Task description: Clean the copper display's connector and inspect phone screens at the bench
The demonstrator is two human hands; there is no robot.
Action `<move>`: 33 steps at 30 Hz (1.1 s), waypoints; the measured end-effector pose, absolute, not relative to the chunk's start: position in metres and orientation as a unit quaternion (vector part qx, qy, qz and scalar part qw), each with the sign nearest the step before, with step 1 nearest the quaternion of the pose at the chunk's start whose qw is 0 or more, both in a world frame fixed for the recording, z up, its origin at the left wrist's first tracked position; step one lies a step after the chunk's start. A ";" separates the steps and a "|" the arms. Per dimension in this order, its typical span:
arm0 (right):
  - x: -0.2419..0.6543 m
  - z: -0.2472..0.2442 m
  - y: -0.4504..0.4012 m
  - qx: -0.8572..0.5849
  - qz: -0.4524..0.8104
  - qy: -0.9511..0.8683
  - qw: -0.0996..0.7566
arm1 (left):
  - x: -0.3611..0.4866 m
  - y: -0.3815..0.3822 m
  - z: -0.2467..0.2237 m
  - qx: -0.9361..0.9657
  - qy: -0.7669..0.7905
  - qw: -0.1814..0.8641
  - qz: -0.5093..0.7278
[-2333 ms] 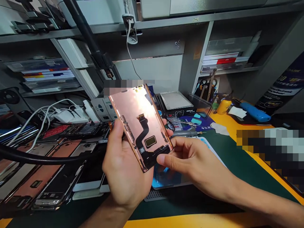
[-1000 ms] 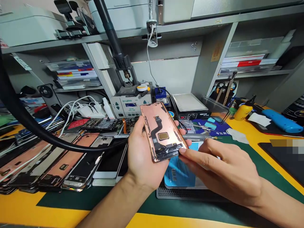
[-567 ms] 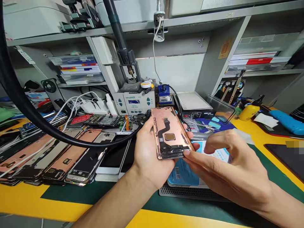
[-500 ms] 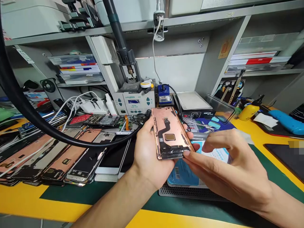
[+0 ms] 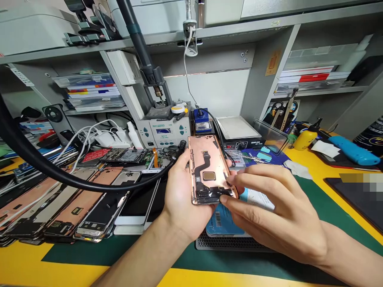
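Observation:
A copper-coloured phone screen panel (image 5: 214, 165) with a black flex cable and black tape along its bottom lies back side up in my left hand (image 5: 182, 199), whose fingers wrap round its edges. My right hand (image 5: 278, 211) is at the panel's lower right corner. Its thumb touches the black tape, and the index fingertip rests on the right edge, gripping the dark strip there. Beneath both hands is a blue and white package (image 5: 223, 223) on a black perforated pad (image 5: 209, 244).
Several phone panels (image 5: 101, 203) lie in rows at the left. A black hose (image 5: 89, 184) arches across the left side. Behind stand a hot air station (image 5: 164, 131) and a heating plate (image 5: 239, 133). A yellow bottle (image 5: 306, 137) is at the right.
My right index finger has come down onto the panel's right edge, and the thumb has moved slightly left over the tape. The whole view has shifted a little.

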State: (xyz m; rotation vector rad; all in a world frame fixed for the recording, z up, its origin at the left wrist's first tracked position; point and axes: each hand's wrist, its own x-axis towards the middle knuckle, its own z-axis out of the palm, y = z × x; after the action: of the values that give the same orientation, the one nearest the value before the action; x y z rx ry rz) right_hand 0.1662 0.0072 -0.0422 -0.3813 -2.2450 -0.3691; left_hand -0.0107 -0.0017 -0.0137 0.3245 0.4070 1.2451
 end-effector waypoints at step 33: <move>0.155 -0.054 0.017 -0.101 -0.172 -0.909 0.367 | -0.004 -0.002 -0.017 0.074 0.173 0.812 0.553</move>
State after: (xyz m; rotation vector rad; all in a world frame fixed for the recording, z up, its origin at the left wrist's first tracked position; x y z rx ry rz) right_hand 0.1554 0.0172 -0.0543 -0.2590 -2.3345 -0.4414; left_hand -0.0041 -0.0024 -0.0169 0.1585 0.3687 1.1809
